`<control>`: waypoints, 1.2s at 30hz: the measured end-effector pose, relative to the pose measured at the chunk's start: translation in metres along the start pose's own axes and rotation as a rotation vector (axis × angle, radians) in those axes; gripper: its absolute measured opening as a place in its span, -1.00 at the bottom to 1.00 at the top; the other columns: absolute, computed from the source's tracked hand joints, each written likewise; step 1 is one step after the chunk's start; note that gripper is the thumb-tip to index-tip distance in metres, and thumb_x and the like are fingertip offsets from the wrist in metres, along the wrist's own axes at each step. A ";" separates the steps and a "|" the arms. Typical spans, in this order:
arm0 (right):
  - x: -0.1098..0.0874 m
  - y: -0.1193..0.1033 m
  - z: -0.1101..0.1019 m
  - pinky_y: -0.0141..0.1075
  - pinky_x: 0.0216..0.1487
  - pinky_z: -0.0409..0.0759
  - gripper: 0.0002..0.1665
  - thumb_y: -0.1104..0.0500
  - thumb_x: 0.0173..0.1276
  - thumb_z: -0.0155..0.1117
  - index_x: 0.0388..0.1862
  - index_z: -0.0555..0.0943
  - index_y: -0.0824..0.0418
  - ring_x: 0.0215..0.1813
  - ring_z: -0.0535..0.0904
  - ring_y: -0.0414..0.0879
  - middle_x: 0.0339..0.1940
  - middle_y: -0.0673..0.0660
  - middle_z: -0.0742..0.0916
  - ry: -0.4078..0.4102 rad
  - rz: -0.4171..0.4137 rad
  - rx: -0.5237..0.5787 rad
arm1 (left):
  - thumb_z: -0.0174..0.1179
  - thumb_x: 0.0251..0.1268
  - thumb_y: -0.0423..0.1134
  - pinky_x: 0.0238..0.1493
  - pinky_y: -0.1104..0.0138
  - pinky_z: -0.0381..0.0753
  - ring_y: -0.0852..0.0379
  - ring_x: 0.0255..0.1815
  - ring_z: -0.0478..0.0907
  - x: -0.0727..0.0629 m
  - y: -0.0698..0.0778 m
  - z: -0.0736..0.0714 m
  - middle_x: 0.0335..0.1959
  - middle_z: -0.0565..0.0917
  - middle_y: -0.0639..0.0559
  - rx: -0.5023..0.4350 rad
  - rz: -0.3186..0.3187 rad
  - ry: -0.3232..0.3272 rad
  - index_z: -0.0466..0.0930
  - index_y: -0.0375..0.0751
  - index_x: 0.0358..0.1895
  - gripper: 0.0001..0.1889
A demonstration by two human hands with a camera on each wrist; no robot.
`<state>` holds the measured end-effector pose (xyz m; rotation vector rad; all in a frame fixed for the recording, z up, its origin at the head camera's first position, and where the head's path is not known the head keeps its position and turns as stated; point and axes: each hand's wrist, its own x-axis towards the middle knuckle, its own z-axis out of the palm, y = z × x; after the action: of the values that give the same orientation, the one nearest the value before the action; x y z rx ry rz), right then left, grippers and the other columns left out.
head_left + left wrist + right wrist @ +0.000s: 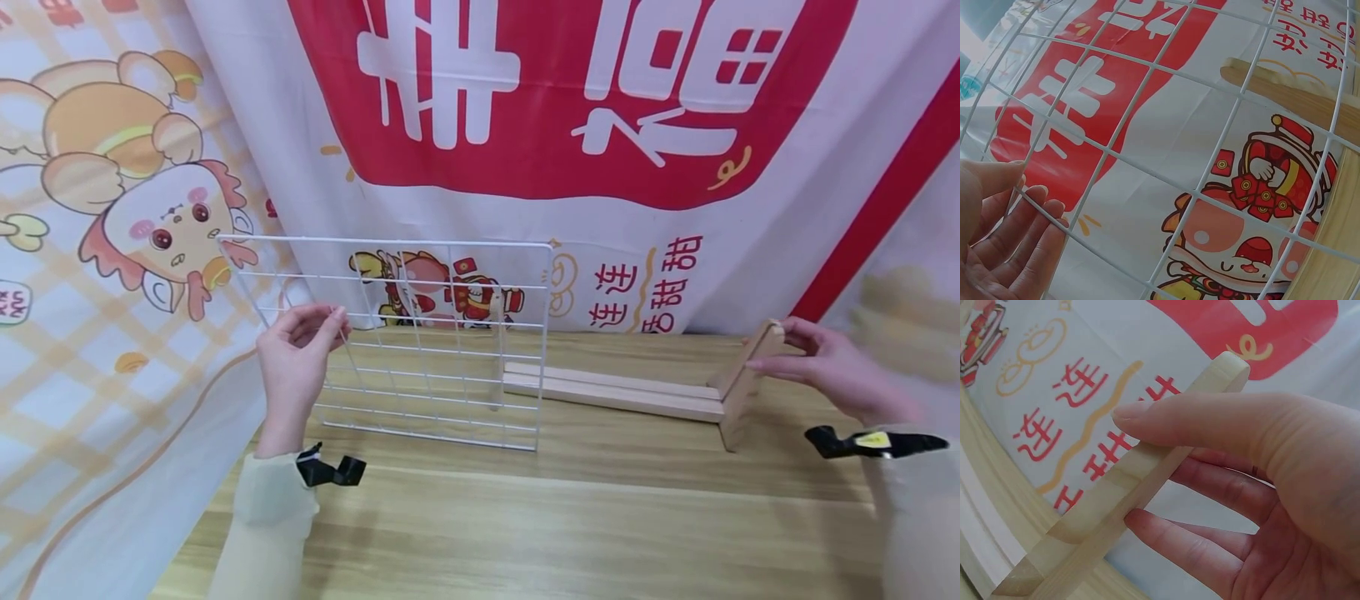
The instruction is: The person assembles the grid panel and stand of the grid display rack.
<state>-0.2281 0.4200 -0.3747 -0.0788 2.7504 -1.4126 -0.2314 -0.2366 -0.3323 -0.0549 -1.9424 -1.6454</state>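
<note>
My left hand pinches a wire of a white wire grid panel between thumb and fingertips, near the panel's left side. The panel stands tilted up above the table. A light wooden stand lies behind and to the right of it, with a long grooved bar between two end boards. The left end board shows through the wires. At the other end my right hand grips the upper part of the right end board. In the right wrist view, thumb and fingers lie on opposite sides of that board.
The wood-grain table stretches out in front. Behind it hangs a white cloth with red printing and cartoon figures, its lower edge close behind the stand. A checked cloth hangs at the left.
</note>
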 end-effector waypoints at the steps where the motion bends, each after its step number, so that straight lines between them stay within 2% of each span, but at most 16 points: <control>1: 0.001 -0.002 0.001 -0.34 -0.11 0.71 -0.40 0.02 0.43 0.40 0.31 0.38 0.15 -0.06 0.60 -0.32 -0.01 -0.17 0.67 -0.006 0.002 -0.013 | 0.42 0.32 -0.09 -0.17 0.37 0.75 0.11 -0.25 0.73 0.000 0.001 0.000 -0.22 0.76 -0.08 -0.001 -0.001 0.001 0.70 -0.32 -0.08 -0.66; 4: 0.005 -0.008 0.005 -0.31 -0.09 0.71 -0.34 -0.02 0.43 0.40 0.36 0.36 0.18 -0.06 0.62 -0.28 0.02 -0.08 0.67 -0.021 0.011 -0.028 | 0.41 0.32 -0.08 -0.16 0.37 0.75 0.10 -0.24 0.73 -0.001 0.002 -0.001 -0.21 0.76 -0.08 0.003 -0.005 0.001 0.70 -0.31 -0.07 -0.66; 9: 0.008 -0.017 0.014 -0.30 -0.09 0.71 -0.34 -0.02 0.42 0.42 0.33 0.38 0.21 -0.08 0.67 -0.25 0.02 -0.01 0.68 -0.022 -0.004 -0.014 | 0.41 0.32 -0.09 -0.15 0.37 0.74 0.09 -0.23 0.72 -0.002 0.003 -0.001 -0.20 0.76 -0.09 0.000 -0.011 -0.003 0.69 -0.31 -0.07 -0.66; 16: 0.011 -0.031 0.027 -0.15 0.03 0.65 -0.27 -0.14 0.36 0.44 0.33 0.41 0.16 0.02 0.61 -0.19 0.15 0.13 0.63 -0.022 -0.006 -0.031 | 0.42 0.31 -0.10 -0.17 0.37 0.75 0.10 -0.25 0.72 -0.001 0.003 -0.001 -0.22 0.75 -0.08 -0.015 -0.009 -0.005 0.69 -0.31 -0.08 -0.67; 20: 0.015 -0.038 0.035 -0.11 0.07 0.66 -0.26 -0.14 0.36 0.45 0.33 0.41 0.19 0.02 0.63 -0.21 0.20 0.22 0.61 -0.028 -0.017 -0.017 | 0.43 0.31 -0.11 -0.17 0.37 0.75 0.10 -0.26 0.73 -0.001 0.003 0.000 -0.22 0.76 -0.10 -0.036 -0.010 -0.007 0.69 -0.32 -0.09 -0.67; 23: 0.019 -0.042 0.041 0.01 0.15 0.63 -0.23 -0.15 0.36 0.45 0.36 0.39 0.20 0.03 0.65 -0.19 0.25 0.26 0.58 -0.036 -0.016 0.001 | 0.43 0.30 -0.12 -0.17 0.37 0.75 0.10 -0.26 0.73 0.000 0.003 -0.001 -0.23 0.76 -0.10 -0.043 -0.013 -0.008 0.69 -0.32 -0.09 -0.67; 31: 0.026 -0.052 0.058 0.02 0.22 0.59 -0.21 -0.14 0.35 0.46 0.36 0.37 0.20 0.12 0.62 -0.09 0.32 0.25 0.54 -0.070 0.005 0.058 | 0.45 0.28 -0.14 -0.18 0.36 0.75 0.11 -0.28 0.74 0.000 0.002 -0.002 -0.24 0.76 -0.10 -0.085 -0.025 -0.005 0.70 -0.35 -0.10 -0.67; 36: 0.027 -0.058 0.068 0.06 0.24 0.58 -0.17 -0.15 0.33 0.48 0.39 0.36 0.20 0.22 0.57 0.09 0.34 0.25 0.53 -0.069 0.000 0.081 | 0.45 0.27 -0.11 -0.17 0.36 0.75 0.10 -0.27 0.74 0.000 0.001 -0.002 -0.25 0.77 -0.09 -0.068 -0.025 -0.003 0.71 -0.33 -0.09 -0.66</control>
<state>-0.2487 0.3299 -0.3679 -0.1221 2.6347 -1.4904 -0.2304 -0.2379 -0.3313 -0.0597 -1.8966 -1.7284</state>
